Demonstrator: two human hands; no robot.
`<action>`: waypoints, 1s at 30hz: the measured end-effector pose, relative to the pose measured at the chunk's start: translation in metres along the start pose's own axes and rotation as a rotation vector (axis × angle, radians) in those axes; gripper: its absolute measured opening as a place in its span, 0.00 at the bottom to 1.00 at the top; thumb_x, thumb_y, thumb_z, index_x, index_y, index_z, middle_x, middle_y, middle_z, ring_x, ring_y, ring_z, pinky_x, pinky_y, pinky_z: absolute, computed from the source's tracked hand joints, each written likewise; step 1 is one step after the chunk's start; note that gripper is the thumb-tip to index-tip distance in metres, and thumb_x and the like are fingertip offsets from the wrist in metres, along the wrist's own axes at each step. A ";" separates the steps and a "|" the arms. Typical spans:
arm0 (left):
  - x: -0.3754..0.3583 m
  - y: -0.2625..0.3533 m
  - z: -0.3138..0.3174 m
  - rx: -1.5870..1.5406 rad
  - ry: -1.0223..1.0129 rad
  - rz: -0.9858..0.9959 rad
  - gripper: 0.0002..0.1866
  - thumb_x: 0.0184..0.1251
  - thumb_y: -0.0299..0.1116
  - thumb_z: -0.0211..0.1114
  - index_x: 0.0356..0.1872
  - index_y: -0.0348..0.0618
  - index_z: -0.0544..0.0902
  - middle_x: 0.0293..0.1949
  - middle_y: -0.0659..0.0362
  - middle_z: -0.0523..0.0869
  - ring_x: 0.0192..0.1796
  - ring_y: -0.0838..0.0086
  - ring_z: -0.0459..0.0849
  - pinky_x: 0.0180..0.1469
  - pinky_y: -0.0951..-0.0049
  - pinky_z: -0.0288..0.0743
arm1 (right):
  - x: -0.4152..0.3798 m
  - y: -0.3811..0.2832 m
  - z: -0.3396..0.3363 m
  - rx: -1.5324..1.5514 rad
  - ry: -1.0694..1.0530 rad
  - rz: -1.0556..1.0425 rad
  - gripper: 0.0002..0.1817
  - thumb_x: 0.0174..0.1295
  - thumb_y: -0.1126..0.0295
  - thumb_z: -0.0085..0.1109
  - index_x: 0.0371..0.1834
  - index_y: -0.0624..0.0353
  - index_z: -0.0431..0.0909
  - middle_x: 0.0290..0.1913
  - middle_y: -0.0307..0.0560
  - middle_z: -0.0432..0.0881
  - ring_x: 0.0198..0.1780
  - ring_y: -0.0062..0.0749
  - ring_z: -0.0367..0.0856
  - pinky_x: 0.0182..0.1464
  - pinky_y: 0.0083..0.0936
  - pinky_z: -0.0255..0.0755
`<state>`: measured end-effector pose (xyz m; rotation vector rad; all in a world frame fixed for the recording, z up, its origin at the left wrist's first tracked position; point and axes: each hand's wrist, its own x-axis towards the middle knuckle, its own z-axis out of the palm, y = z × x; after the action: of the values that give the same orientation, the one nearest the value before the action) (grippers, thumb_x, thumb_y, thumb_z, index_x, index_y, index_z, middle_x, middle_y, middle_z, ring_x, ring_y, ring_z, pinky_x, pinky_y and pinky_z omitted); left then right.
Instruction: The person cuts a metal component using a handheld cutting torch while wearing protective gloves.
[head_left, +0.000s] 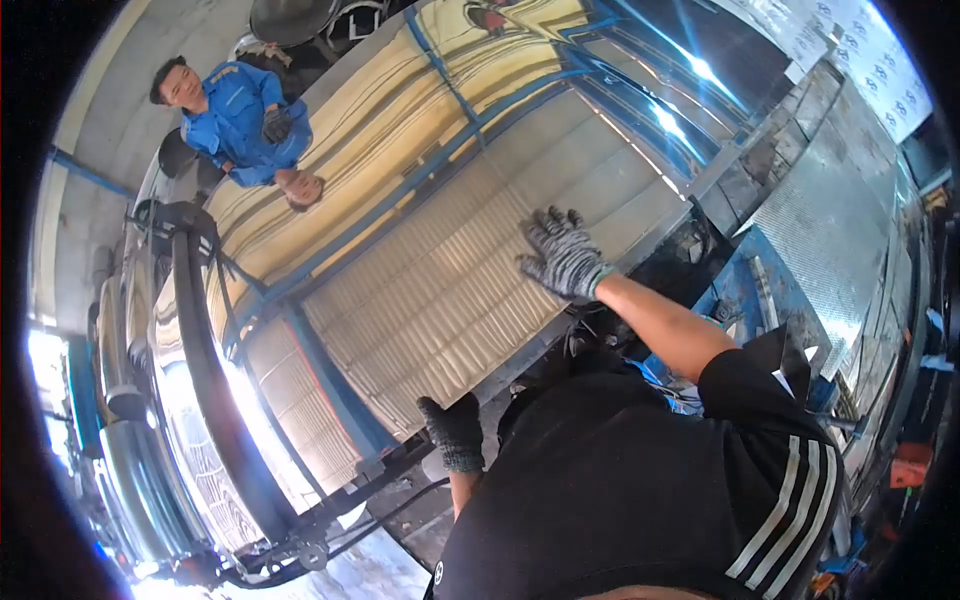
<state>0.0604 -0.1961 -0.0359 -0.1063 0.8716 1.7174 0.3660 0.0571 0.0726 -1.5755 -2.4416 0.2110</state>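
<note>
A large mirror-bright metal sheet (470, 260) lies in front of me, reflecting a ribbed roof and blue beams. My right hand (563, 255), in a black-and-white knit glove, is over the sheet's near half. Its fingers are spread flat; whether the palm presses on the surface is hard to tell. My left hand (455, 435), in a dark glove, is at the near edge of the sheet. Its thumb shows on top while the fingers are hidden beneath, so it grips the edge.
Across the sheet stands a co-worker (235, 115) in blue workwear and a dark glove. A long machine bar with a shiny roller (145, 490) runs along the left. Patterned metal sheets (830, 220) and a blue metal frame (745, 285) are at the right.
</note>
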 end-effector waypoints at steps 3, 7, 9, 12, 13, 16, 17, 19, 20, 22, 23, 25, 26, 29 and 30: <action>-0.012 0.022 0.000 0.269 0.042 0.180 0.44 0.84 0.68 0.45 0.83 0.41 0.61 0.79 0.48 0.70 0.80 0.53 0.68 0.81 0.48 0.66 | 0.011 0.039 -0.011 -0.051 0.037 0.045 0.43 0.76 0.36 0.47 0.83 0.57 0.66 0.84 0.63 0.62 0.86 0.61 0.55 0.86 0.60 0.43; -0.018 0.049 0.003 0.399 0.114 0.461 0.42 0.86 0.66 0.45 0.80 0.37 0.63 0.72 0.46 0.75 0.72 0.53 0.75 0.77 0.51 0.71 | 0.034 0.069 -0.037 -0.119 -0.022 0.090 0.43 0.79 0.36 0.40 0.84 0.58 0.64 0.87 0.57 0.60 0.88 0.56 0.52 0.87 0.57 0.39; -0.015 0.067 -0.019 0.172 0.100 0.318 0.44 0.84 0.69 0.43 0.82 0.40 0.63 0.78 0.48 0.69 0.77 0.51 0.70 0.79 0.45 0.67 | 0.035 0.078 -0.032 -0.127 0.001 0.102 0.42 0.79 0.37 0.41 0.84 0.58 0.65 0.86 0.56 0.61 0.87 0.55 0.53 0.87 0.58 0.40; -0.005 0.076 -0.059 0.107 0.158 0.280 0.46 0.83 0.71 0.42 0.83 0.41 0.62 0.81 0.49 0.66 0.80 0.51 0.68 0.81 0.42 0.65 | 0.031 0.085 -0.035 -0.130 -0.037 0.131 0.41 0.79 0.38 0.43 0.83 0.56 0.66 0.86 0.54 0.61 0.87 0.55 0.55 0.86 0.59 0.43; 0.001 0.079 -0.073 0.163 0.224 0.320 0.46 0.83 0.71 0.42 0.83 0.40 0.62 0.82 0.50 0.66 0.79 0.50 0.68 0.81 0.42 0.64 | 0.030 0.085 -0.035 -0.133 -0.037 0.132 0.41 0.79 0.38 0.43 0.83 0.56 0.66 0.86 0.54 0.61 0.87 0.55 0.55 0.86 0.59 0.43; 0.009 0.095 -0.085 0.422 0.423 0.495 0.50 0.80 0.74 0.46 0.80 0.35 0.65 0.75 0.47 0.72 0.74 0.54 0.73 0.78 0.45 0.68 | 0.031 0.082 -0.038 -0.128 0.004 0.097 0.40 0.79 0.39 0.43 0.83 0.56 0.66 0.85 0.55 0.63 0.86 0.56 0.57 0.86 0.59 0.44; 0.008 0.096 -0.081 0.394 0.422 0.526 0.51 0.79 0.74 0.49 0.79 0.32 0.65 0.75 0.46 0.72 0.72 0.54 0.73 0.77 0.47 0.69 | 0.031 0.085 -0.038 -0.131 0.004 0.098 0.40 0.79 0.39 0.43 0.83 0.56 0.66 0.85 0.55 0.63 0.86 0.56 0.57 0.86 0.59 0.44; 0.003 0.100 -0.074 0.366 0.418 0.555 0.53 0.77 0.75 0.52 0.78 0.29 0.65 0.74 0.44 0.72 0.71 0.55 0.74 0.76 0.48 0.70 | 0.031 0.093 -0.039 -0.135 0.023 0.136 0.39 0.79 0.39 0.42 0.82 0.56 0.67 0.85 0.57 0.64 0.86 0.57 0.57 0.86 0.59 0.44; -0.001 0.101 -0.069 0.341 0.382 0.541 0.53 0.77 0.75 0.52 0.80 0.31 0.63 0.76 0.44 0.69 0.73 0.53 0.72 0.78 0.48 0.67 | 0.030 0.096 -0.040 -0.122 0.036 0.150 0.39 0.79 0.38 0.43 0.81 0.56 0.68 0.84 0.57 0.64 0.86 0.58 0.57 0.86 0.59 0.44; 0.017 0.113 -0.113 0.330 0.367 0.521 0.54 0.76 0.76 0.52 0.83 0.36 0.59 0.79 0.43 0.65 0.77 0.51 0.68 0.81 0.49 0.62 | 0.028 0.105 -0.039 -0.133 0.070 0.169 0.38 0.79 0.39 0.45 0.80 0.55 0.70 0.84 0.57 0.65 0.85 0.57 0.58 0.85 0.57 0.46; 0.036 0.124 -0.160 0.344 0.389 0.515 0.54 0.75 0.77 0.53 0.84 0.39 0.58 0.81 0.43 0.63 0.79 0.49 0.65 0.82 0.49 0.60 | 0.026 0.110 -0.039 -0.141 0.104 0.187 0.37 0.79 0.40 0.47 0.79 0.55 0.71 0.83 0.57 0.66 0.85 0.56 0.60 0.85 0.56 0.48; 0.041 0.133 -0.170 0.356 0.418 0.584 0.59 0.69 0.75 0.62 0.85 0.39 0.55 0.82 0.41 0.61 0.81 0.49 0.62 0.82 0.49 0.60 | 0.022 0.118 -0.046 -0.150 0.100 0.224 0.37 0.79 0.40 0.47 0.79 0.54 0.72 0.83 0.57 0.67 0.85 0.55 0.60 0.85 0.52 0.49; 0.042 0.133 -0.172 0.359 0.424 0.600 0.60 0.67 0.75 0.64 0.86 0.39 0.55 0.82 0.41 0.61 0.82 0.49 0.62 0.83 0.50 0.60 | 0.022 0.125 -0.047 -0.121 0.112 0.259 0.36 0.78 0.40 0.48 0.79 0.54 0.72 0.82 0.57 0.68 0.84 0.55 0.61 0.85 0.52 0.50; 0.024 0.135 -0.148 1.289 0.700 0.791 0.65 0.59 0.68 0.75 0.85 0.32 0.54 0.83 0.37 0.60 0.84 0.47 0.60 0.84 0.52 0.59 | 0.017 0.146 -0.052 -0.162 0.127 0.321 0.35 0.78 0.41 0.51 0.78 0.54 0.74 0.82 0.57 0.69 0.84 0.56 0.61 0.84 0.52 0.52; 0.011 0.134 -0.125 1.598 0.803 0.843 0.66 0.57 0.65 0.78 0.84 0.30 0.54 0.83 0.36 0.60 0.85 0.47 0.59 0.85 0.53 0.58 | 0.013 0.162 -0.049 -0.130 0.157 0.348 0.37 0.77 0.39 0.50 0.77 0.54 0.74 0.81 0.57 0.69 0.83 0.56 0.62 0.84 0.53 0.52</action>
<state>-0.1049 -0.2717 -0.0656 0.7876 2.9308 1.0960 0.5165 0.1353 0.0823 -1.9862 -2.0886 -0.0163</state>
